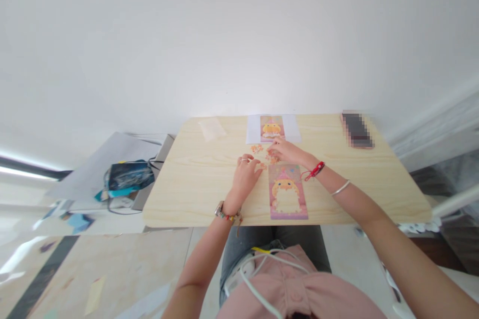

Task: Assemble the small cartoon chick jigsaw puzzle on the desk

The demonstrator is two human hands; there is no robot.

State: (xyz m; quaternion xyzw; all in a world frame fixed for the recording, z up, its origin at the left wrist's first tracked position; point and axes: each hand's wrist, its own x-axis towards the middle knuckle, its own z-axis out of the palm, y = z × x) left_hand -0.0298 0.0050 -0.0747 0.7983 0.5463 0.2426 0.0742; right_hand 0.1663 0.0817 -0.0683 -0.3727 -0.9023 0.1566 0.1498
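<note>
My left hand (245, 175) rests on the wooden table (187, 184), fingers curled toward a small puzzle piece at its tips. My right hand (287, 151) reaches across to a little heap of loose puzzle pieces (257, 149), fingertips pinched among them. Just in front of me lies a tall pink puzzle board (287, 192) with a yellow creature on it. A reference picture (272, 128) of the same creature lies on white paper at the table's far edge.
A phone (357, 130) lies at the far right of the table. A clear plastic bag (211, 127) is at the far left. A dark blue bag (129, 177) with cables sits on a low surface to the left. White cables cross my lap.
</note>
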